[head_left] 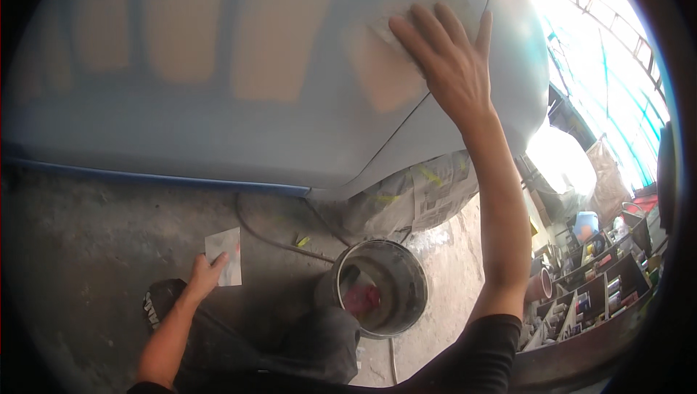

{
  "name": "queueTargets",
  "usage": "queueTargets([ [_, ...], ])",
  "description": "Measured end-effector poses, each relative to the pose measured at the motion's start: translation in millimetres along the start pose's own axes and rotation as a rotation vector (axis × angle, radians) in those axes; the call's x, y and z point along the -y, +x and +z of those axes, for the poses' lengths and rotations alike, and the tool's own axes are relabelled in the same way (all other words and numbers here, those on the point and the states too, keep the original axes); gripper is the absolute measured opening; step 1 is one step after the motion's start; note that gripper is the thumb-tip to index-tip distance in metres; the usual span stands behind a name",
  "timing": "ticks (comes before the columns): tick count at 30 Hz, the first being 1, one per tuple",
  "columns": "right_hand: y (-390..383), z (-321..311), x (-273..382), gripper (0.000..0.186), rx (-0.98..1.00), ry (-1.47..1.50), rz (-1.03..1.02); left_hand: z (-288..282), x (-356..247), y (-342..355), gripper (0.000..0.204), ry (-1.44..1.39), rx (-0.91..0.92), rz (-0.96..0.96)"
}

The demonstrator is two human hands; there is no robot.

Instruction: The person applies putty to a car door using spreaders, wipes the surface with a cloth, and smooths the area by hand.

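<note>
My right hand (456, 78) lies flat with fingers spread on a grey car body panel (189, 132), over a tan filler patch (381, 78) beside the panel seam. A faint paler, straight-edged area shows around the fingers; I cannot tell whether it is a thin sheet or part of the surface. Further tan patches (270, 38) stand in a row to the left. Low at the left, my left hand (207, 274) is closed on the edge of a pale rectangular sheet (231, 254), held over my leg and apart from the car.
A dark bucket (417, 299) with something pink inside stands on the concrete floor (87, 249) near my knee. A hose (279, 246) runs behind it. Paper masking (428, 191) covers the wheel area. At right is a divided tray (602, 299) of cans and tools.
</note>
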State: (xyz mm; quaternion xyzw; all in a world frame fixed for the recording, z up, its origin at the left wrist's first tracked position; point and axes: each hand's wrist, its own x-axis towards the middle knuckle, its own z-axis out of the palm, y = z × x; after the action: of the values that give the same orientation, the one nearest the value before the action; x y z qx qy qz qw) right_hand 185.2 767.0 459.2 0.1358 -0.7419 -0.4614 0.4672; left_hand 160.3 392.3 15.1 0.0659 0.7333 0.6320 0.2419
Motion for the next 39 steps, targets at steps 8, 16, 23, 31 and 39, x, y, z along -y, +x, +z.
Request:
queueTargets([
  [8,-94.8,18.5,6.1,0.072,0.172,0.064,0.015,3.8,3.0,-0.3,0.033,-0.068,-0.008,0.065],
  [16,-134.0,9.8,10.8,0.063,0.275,0.063,0.006,1.3,5.3,-1.6,0.034,-0.023,-0.031,0.044],
  [23,-48.2,-8.2,3.0,0.052,-0.011,0.142,0.094,-0.1,8.1,0.6,0.031,-0.004,-0.046,0.084],
  [31,23.9,-1.0,-2.3,0.055,-0.086,0.043,0.032,-0.2,10.8,3.9,0.034,-0.019,-0.034,0.003],
  [39,-66.6,7.9,6.3,0.062,0.089,0.063,0.001,5.7,8.1,1.8,0.034,-0.077,0.024,0.034],
])
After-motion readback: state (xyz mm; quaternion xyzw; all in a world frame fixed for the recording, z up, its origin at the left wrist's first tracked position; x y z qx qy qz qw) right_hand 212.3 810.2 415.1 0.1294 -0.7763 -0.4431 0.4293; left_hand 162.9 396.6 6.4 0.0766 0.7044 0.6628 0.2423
